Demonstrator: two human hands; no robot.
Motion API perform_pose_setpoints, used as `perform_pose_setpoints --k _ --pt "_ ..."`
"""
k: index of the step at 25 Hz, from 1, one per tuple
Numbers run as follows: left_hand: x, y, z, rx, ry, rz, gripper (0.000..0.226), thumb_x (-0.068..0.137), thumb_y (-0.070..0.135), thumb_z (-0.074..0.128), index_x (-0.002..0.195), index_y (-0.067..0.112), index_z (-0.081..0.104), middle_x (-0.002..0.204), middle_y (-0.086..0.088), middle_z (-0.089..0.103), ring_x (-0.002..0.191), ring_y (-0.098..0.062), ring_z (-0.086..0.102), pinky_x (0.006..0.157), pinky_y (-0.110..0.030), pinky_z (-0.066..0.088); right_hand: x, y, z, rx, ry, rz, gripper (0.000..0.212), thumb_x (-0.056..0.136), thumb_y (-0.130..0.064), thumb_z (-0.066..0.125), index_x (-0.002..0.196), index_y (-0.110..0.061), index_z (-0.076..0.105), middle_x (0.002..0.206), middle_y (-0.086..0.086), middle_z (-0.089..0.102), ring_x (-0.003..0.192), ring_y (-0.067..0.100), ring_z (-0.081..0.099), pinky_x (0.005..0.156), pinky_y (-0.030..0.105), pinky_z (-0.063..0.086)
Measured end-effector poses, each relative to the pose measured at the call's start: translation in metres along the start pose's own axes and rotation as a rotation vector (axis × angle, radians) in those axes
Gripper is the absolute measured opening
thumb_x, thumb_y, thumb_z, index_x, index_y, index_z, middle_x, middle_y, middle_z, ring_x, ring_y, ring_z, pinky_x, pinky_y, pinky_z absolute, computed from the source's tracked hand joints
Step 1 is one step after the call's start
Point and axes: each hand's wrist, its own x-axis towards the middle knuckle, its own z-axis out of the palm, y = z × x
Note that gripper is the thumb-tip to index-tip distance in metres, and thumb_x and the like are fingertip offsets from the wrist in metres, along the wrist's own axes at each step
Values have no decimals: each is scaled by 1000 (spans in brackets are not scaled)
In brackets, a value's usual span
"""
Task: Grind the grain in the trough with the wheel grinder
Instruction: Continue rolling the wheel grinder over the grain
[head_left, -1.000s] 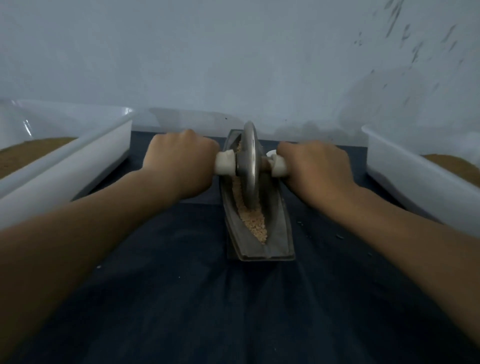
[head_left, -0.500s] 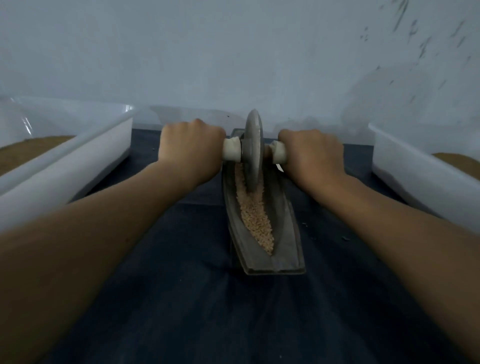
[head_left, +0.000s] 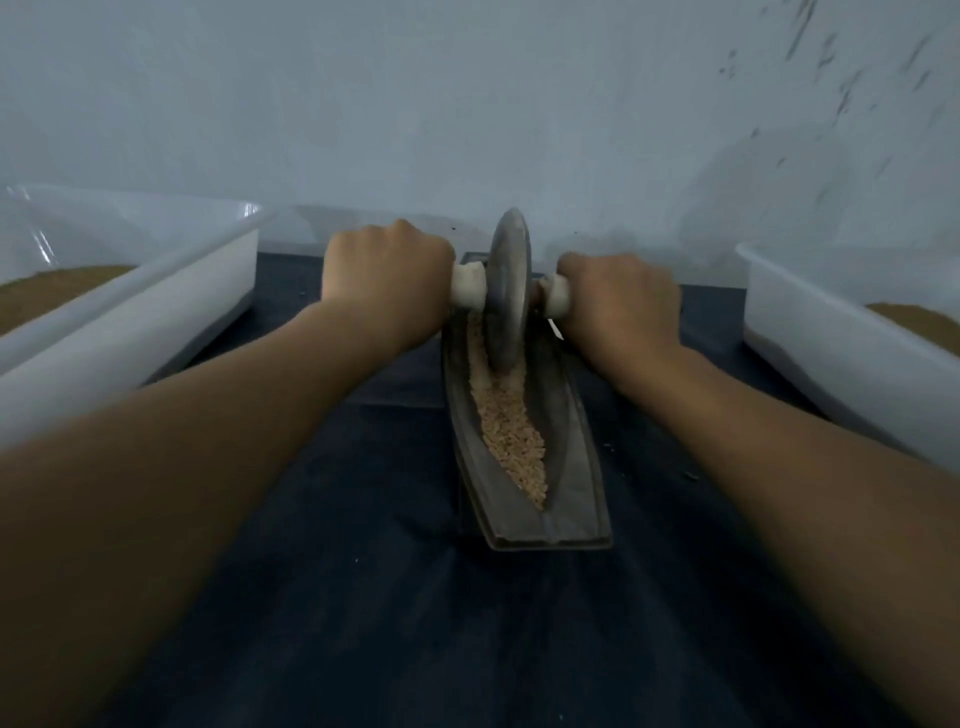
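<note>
At the far left a white tub (head_left: 171, 306) holds brown powder (head_left: 57, 291), well apart from the work. Next comes the left hand (head_left: 387, 280), fist wrapped round the pale handle (head_left: 467, 286) on its side of the wheel grinder (head_left: 509, 291). The wheel stands upright on its edge in the groove of the trough (head_left: 571, 467), which lies lengthwise on a dark cloth (head_left: 363, 597). Over the last second the wheel has rolled away from the person, towards the far end. A longer strip of grain (head_left: 511, 431) now lies bare in the near part of the groove. That grain looks coarse and barely crushed, so I judge this one outward stroke among many, with a pull back due soon. Right of the wheel, the right hand (head_left: 618, 301) grips the other handle stub in the same closed fist. At the far right a second white tub (head_left: 841, 374) also holds brown powder (head_left: 919, 322)
</note>
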Motion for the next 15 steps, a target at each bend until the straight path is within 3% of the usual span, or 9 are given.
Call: perform_pose_setpoints --k 2,4,6,7,9,10,12,14,15 --pt "9 4 -9 44 -22 43 12 92 22 58 100 19 66 89 -8 60 82 -32 63 61 -35 37 -2 3 1 52 -46 2 17 94 -34 64 104 -20 61 94 8 66 89 35 63 64 35 41" --pt "-16 -3 -15 73 -2 110 6 89 23 59 95 22 60 77 -3 52 72 -30 60 56 -34 34 -30 11 -7 56 13 -110 15 91 -32 66 89 -26 52 79 0 59 76 32 61 56 35 45" --pt "-52 -13 -17 43 92 177 22 76 25 69 80 26 47 61 3 30 49 -23 36 47 -27 22 -62 19 -21 14 140 -208 32 78 -28 73 78 -27 41 61 -8 39 56 28 49 44 26 27" --pt "-67 -17 -22 28 147 201 31 67 23 72 74 25 42 57 5 22 45 -18 19 47 -23 13 -72 22 -28 8 176 -220 36 72 -28 76 76 -26 40 59 -9 31 50 26 42 45 22 19" --pt "-70 -21 -19 -22 263 209 30 57 18 67 68 21 39 54 4 18 48 -12 0 52 -18 6 -77 26 -28 9 215 -215 39 66 -26 79 75 -26 41 59 -10 24 48 26 38 48 20 13" --pt "-65 -18 -14 -20 223 174 28 59 18 65 68 21 39 53 4 18 47 -11 -1 52 -19 6 -72 23 -22 3 222 -196 37 66 -22 79 74 -25 43 58 -10 27 48 26 40 49 20 14" --pt "-46 -9 -1 30 109 69 20 74 19 65 75 21 45 57 3 25 41 -18 23 47 -24 15 -43 8 -13 -65 203 -142 23 76 -18 76 79 -24 54 64 -3 49 57 29 53 48 26 30" --pt "-17 -2 6 -18 42 3 6 90 23 60 92 19 58 70 -2 45 65 -30 57 53 -32 32 -6 -4 -14 -82 41 -35 12 88 -22 67 100 -24 64 88 7 66 80 34 64 63 36 48" --pt "-6 0 4 -43 -3 -11 10 93 25 58 100 19 61 80 -6 54 77 -33 61 58 -34 36 7 -5 -12 -68 -26 -18 16 91 -23 64 107 -24 65 97 9 68 88 34 64 66 35 46"
